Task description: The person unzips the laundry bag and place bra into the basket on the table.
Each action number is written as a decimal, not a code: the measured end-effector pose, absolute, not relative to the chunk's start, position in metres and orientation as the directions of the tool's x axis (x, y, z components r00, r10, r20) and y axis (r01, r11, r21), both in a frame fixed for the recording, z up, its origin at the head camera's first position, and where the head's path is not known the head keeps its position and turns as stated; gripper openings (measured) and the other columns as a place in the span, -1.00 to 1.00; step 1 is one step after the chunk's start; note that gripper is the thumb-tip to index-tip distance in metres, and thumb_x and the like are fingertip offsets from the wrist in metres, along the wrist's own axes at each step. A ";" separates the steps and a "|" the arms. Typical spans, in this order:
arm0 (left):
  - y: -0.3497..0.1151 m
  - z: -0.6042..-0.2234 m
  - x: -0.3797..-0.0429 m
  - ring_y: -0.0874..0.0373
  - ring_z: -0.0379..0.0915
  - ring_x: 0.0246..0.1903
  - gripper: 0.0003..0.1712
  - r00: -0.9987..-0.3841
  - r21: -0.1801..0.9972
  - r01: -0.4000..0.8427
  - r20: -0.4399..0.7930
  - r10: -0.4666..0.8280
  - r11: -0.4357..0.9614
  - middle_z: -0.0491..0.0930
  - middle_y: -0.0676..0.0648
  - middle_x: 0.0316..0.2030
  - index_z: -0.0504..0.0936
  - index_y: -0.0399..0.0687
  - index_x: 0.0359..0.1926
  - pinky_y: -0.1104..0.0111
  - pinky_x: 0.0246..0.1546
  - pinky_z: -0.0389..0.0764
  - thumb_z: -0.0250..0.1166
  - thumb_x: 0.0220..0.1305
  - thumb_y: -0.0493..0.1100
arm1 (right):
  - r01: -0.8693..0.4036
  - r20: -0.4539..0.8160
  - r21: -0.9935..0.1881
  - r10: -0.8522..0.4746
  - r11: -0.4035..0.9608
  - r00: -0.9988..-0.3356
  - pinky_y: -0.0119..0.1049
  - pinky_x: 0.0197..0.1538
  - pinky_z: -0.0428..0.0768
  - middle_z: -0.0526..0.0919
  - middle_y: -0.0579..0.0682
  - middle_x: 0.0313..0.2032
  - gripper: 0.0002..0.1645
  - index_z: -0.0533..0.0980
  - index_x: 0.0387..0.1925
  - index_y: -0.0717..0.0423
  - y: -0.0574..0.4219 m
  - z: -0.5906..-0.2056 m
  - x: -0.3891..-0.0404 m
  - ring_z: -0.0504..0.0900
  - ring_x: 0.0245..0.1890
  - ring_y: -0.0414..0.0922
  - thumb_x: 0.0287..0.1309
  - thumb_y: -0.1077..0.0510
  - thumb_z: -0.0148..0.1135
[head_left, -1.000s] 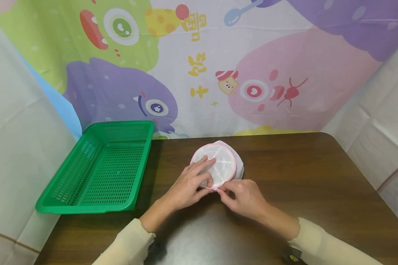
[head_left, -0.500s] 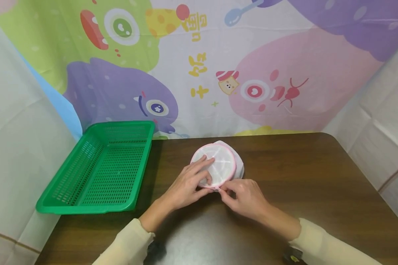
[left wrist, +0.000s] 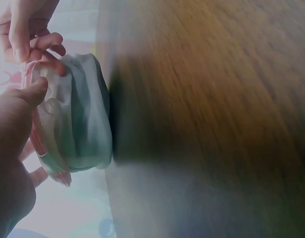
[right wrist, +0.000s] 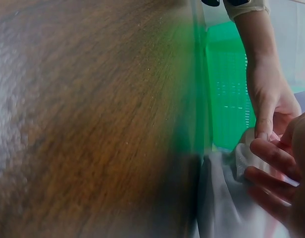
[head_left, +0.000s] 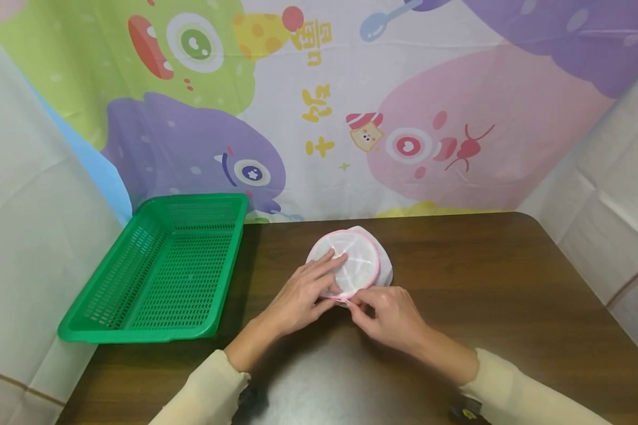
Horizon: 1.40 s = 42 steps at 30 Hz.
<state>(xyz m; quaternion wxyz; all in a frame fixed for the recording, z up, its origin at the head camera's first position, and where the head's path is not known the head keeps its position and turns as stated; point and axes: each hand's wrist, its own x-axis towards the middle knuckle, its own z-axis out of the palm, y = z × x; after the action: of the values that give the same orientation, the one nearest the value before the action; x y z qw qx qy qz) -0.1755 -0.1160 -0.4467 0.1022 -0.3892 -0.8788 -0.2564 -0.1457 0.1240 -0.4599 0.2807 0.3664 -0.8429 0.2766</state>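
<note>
Round white mesh bag (head_left: 361, 265), pink-rimmed: left hand (head_left: 303, 294) gripped near edge by thumb and fingers, apparently for steadiness; right hand (head_left: 389, 313) pinched edge alongside.

Spreads out as a table (head_left: 484, 277) in dark brown wood grain, glossy on the near side, rounded at the far right corner. Bears a green basket (head_left: 138, 336) along the left edge and, toward the far middle, a pink-rimmed white bag (head_left: 358, 262).

Head view high, facing forward and down, wrist views low, close, sideways, sharing white pouch (left wrist: 88, 116)
</note>
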 end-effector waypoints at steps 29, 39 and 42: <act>-0.116 -0.446 -0.177 -0.27 0.35 0.69 -0.67 -0.659 0.387 0.752 0.402 0.636 0.534 0.52 -0.15 0.63 0.66 0.01 -0.26 -0.27 0.53 0.58 0.71 0.26 -0.09 | -0.765 0.673 -0.279 -0.451 0.580 -0.587 -0.45 -0.48 0.50 0.74 -0.24 -0.58 -0.85 0.74 -0.45 -0.03 0.126 -0.462 -0.146 0.61 -0.61 -0.29 0.08 0.28 0.54; -0.122 -0.445 -0.178 -0.24 0.36 0.69 -0.67 -0.650 0.367 0.759 0.406 0.642 0.537 0.57 -0.14 0.60 0.66 0.01 -0.31 -0.18 0.54 0.59 0.72 0.24 -0.14 | -0.767 0.671 -0.277 -0.454 0.578 -0.585 -0.48 -0.48 0.48 0.73 -0.24 -0.58 -0.85 0.73 -0.46 -0.03 0.126 -0.462 -0.145 0.59 -0.62 -0.31 0.07 0.28 0.54; -0.123 -0.447 -0.180 -0.26 0.38 0.68 -0.66 -0.650 0.369 0.760 0.410 0.640 0.535 0.59 -0.15 0.58 0.65 0.01 -0.32 -0.18 0.53 0.60 0.72 0.24 -0.15 | -0.758 0.663 -0.282 -0.452 0.588 -0.597 -0.48 -0.48 0.46 0.73 -0.24 -0.59 -0.85 0.73 -0.46 -0.03 0.127 -0.461 -0.145 0.58 -0.63 -0.30 0.08 0.28 0.54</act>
<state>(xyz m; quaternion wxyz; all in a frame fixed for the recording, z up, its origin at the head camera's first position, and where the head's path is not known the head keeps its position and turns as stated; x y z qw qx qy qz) -0.1800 -0.1231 -0.4468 0.1133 -0.4027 -0.8688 -0.2648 -0.1447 0.1267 -0.4611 0.2725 0.3566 -0.8484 0.2806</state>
